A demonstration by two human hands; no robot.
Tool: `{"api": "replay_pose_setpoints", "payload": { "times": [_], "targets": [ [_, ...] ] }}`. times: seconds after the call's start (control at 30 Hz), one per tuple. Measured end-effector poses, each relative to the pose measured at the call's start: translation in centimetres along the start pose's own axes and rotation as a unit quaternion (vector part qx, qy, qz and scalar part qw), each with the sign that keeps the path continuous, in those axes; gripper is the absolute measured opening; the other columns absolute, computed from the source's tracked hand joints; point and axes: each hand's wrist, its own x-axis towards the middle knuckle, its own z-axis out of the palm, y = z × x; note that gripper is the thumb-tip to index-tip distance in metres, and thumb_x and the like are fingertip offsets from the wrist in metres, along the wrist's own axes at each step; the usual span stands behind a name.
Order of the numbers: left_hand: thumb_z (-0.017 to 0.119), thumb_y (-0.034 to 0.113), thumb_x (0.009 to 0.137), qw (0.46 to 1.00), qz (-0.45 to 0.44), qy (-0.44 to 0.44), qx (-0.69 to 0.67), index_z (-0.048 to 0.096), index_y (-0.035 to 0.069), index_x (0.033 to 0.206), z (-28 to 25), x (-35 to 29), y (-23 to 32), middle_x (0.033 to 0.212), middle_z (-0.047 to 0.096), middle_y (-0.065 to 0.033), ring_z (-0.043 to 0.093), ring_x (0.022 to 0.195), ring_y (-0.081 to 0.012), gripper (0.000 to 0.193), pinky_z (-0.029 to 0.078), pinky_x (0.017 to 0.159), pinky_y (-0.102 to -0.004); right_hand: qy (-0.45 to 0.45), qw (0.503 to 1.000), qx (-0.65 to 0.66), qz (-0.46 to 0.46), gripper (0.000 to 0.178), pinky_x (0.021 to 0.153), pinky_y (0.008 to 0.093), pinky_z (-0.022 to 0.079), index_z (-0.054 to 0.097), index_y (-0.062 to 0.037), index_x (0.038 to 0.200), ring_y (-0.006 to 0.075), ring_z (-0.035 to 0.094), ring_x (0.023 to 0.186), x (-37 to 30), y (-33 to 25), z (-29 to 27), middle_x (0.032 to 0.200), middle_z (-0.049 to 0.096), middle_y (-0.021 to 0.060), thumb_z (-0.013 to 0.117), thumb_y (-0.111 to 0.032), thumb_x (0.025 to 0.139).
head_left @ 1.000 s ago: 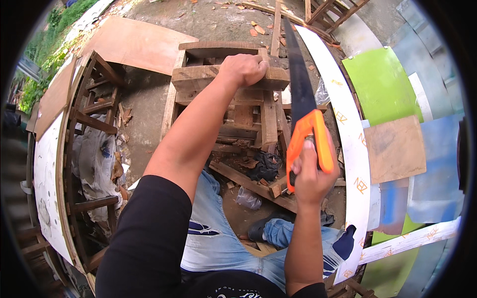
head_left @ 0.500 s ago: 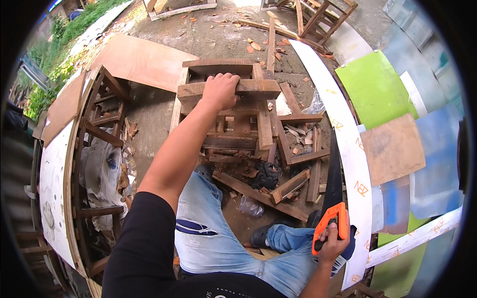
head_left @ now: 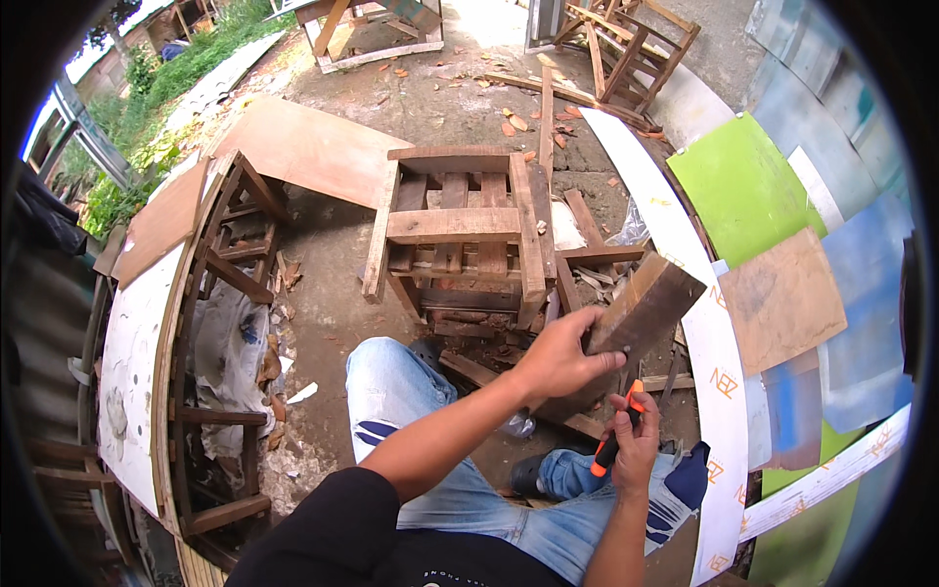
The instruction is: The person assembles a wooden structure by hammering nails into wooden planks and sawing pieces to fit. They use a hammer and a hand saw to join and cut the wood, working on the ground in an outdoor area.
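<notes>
My left hand is closed round a wooden board, lifted and tilted over the scrap at right of centre. Close below it, my right hand grips the orange and black handle of a hand saw, turned nearly edge-on. I cannot clearly make out its blade, mostly hidden by the board and hand. In front of me stands a wooden frame, slatted like a small stool or chair, with a crossbar and legs.
Offcuts and loose sticks litter the ground right of the frame. A long white panel curves along my right, beside green, brown and blue sheets. A wooden rack stands at left, near a plywood sheet.
My left hand has lifted the board off the frame and brought it right, towards my right hand. The saw has turned from broadside to nearly edge-on.
</notes>
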Motion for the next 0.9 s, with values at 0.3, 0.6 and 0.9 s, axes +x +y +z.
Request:
{"api": "replay_pose_setpoints", "payload": {
  "times": [0.3, 0.6, 0.9],
  "targets": [
    [0.081, 0.036, 0.082, 0.986, -0.131, -0.029, -0.098, 0.058, -0.006, 0.123, 4.5, -3.1, -2.1, 0.109, 0.068, -0.0174, 0.066, 0.098, -0.0220, 0.063, 0.052, 0.087, -0.0340, -0.087, 0.995, 0.006, 0.046, 0.087, 0.104, 0.0328, 0.039, 0.041, -0.0002, 0.143, 0.0210, 0.052, 0.120, -0.5, 1.1, -0.4, 0.131, 0.054, 0.0102, 0.082, -0.046, 0.081],
    [0.068, 0.053, 0.087, 0.903, -0.050, 0.220, 0.365, 0.040, -0.003, 0.145, -11.1, 1.3, -4.4, 0.146, 0.045, -0.0247, 0.040, 0.139, -0.0367, 0.085, 0.031, 0.116, -0.0469, -0.010, 0.992, 0.116, 0.055, 0.077, 0.099, 0.0346, 0.044, 0.046, -0.0007, 0.139, 0.0220, 0.055, 0.115, -1.7, 1.1, -1.0, 0.127, 0.057, 0.0094, 0.082, -0.036, 0.081],
    [0.072, 0.030, 0.086, 0.862, -0.445, 0.236, 0.050, 0.062, -0.005, 0.104, -28.1, -1.8, -14.4, 0.093, 0.065, -0.0140, 0.068, 0.081, -0.0270, 0.041, 0.056, 0.065, -0.0411, 0.032, 0.992, 0.111, 0.041, 0.071, 0.099, 0.0350, 0.045, 0.044, -0.0023, 0.141, 0.0227, 0.056, 0.115, -1.6, 1.2, -2.1, 0.128, 0.056, 0.0096, 0.078, -0.030, 0.085]
  ]
}}
